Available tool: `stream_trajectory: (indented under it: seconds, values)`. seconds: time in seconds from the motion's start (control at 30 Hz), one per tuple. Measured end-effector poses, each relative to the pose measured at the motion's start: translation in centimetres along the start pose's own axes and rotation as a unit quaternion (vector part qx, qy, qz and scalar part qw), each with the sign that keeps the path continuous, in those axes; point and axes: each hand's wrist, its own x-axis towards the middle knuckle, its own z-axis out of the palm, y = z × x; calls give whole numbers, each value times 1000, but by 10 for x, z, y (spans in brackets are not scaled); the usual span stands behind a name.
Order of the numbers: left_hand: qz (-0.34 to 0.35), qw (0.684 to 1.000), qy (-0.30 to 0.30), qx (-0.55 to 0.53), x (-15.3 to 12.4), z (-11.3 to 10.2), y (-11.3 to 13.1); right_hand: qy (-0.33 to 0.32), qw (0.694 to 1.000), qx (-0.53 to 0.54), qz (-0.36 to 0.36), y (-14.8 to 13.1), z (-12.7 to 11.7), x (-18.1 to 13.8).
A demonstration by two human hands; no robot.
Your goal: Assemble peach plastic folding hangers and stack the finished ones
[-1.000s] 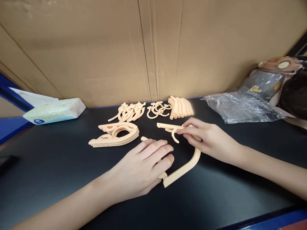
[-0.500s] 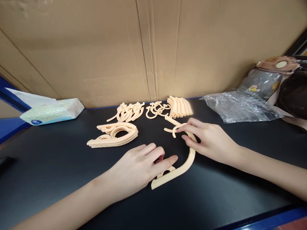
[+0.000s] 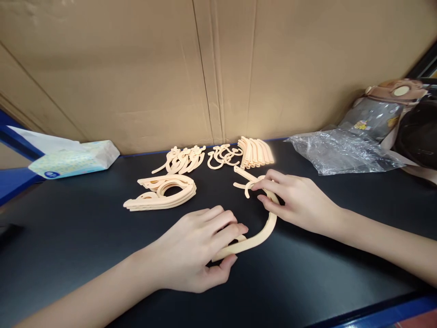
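A beige plastic folding hanger (image 3: 262, 237) lies unfolded on the black table in front of me, with a curved hook (image 3: 246, 187) at its middle. My left hand (image 3: 196, 248) is closed around the hanger's near arm, thumb on the near side and fingers over the top. My right hand (image 3: 297, 196) pinches the hanger at its middle by the hook, and the fingers hide part of the joint. To the left lies a stack of folded hangers (image 3: 180, 197).
Along the back lie a pile of beige hanger pieces (image 3: 184, 159), loose hooks (image 3: 223, 157) and a row of curved arms (image 3: 256, 152). A tissue pack (image 3: 78, 157) sits far left. Crumpled clear plastic (image 3: 341, 150) and a bottle (image 3: 378, 114) stand at right, before a cardboard wall (image 3: 136, 68).
My left hand has closed on the near arm of the hanger, its thumb now coming out on the near side. That arm has shifted slightly away from me. My right hand has barely moved.
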Motion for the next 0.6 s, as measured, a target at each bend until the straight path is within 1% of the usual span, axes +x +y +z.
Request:
stream_trajectory:
  seconds: [0.17,0.3,0.43,0.6]
  values:
    - [-28,999,34,31,1,1,-3,-12,999,-5,-46,2,1,0]
    - [-52,997,26,46,0,1,-7,-33,995,-8,-94,0,-1,0]
    - [-54,996,24,73,-1,1,-9,-65,992,-1,-112,-2,-3,0]
    - [-97,985,71,125,0,5,-11,-81,987,12,-136,-1,-3,1]
